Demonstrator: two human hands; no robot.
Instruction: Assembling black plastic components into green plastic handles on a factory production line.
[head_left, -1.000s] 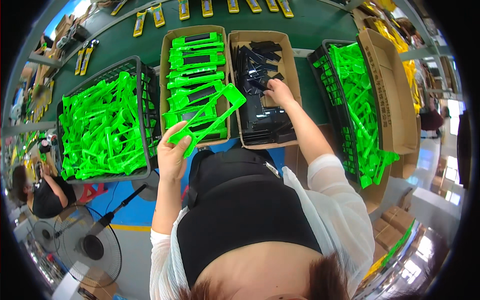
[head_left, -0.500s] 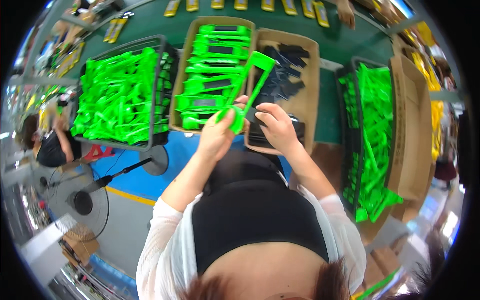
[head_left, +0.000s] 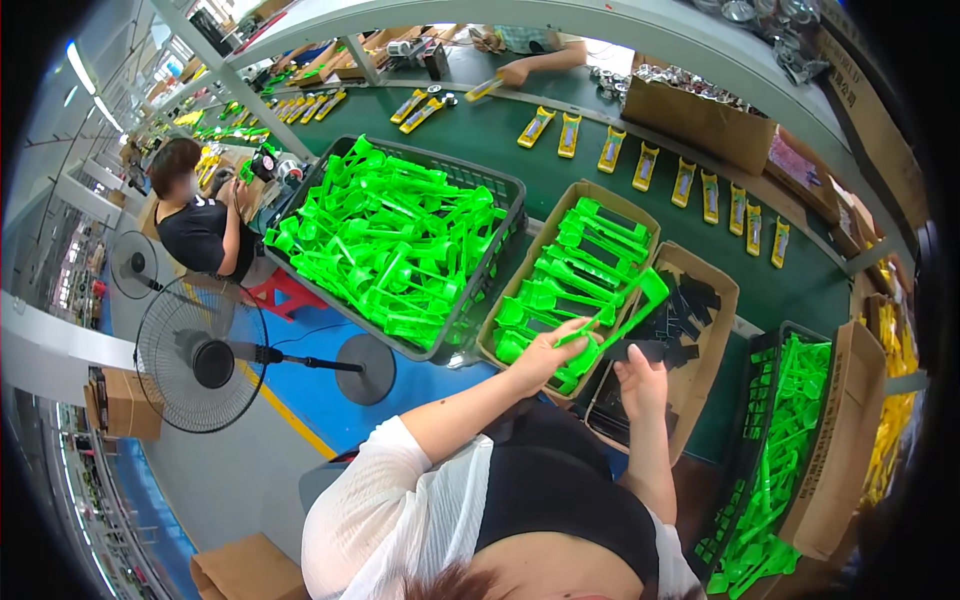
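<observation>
A bright green plastic frame (head_left: 654, 285), with two long arms joined at the far end, is gripped at its near end by my left hand (head_left: 545, 358). My right hand (head_left: 642, 385) is beside it, fingertips closed on a small flat black plate (head_left: 655, 350) near the frame's right arm. Under the frame stands a cardboard box (head_left: 487, 335) of green frames, several with dark plates in them. Right of that, another cardboard box (head_left: 722, 330) holds loose black plates.
A black crate (head_left: 515, 205) heaped with green parts stands to the left, and another crate (head_left: 760, 400) of green parts to the right. Yellow tools (head_left: 645, 165) line the green table's far side. A fan (head_left: 212, 362) and a co-worker (head_left: 200, 225) are at left; another person's arm (head_left: 540, 65) reaches in beyond.
The view has swung left and up, so the boxes and both hands appear farther right. My left hand keeps the green frame; the black plate at my right fingertips now shows more plainly.
</observation>
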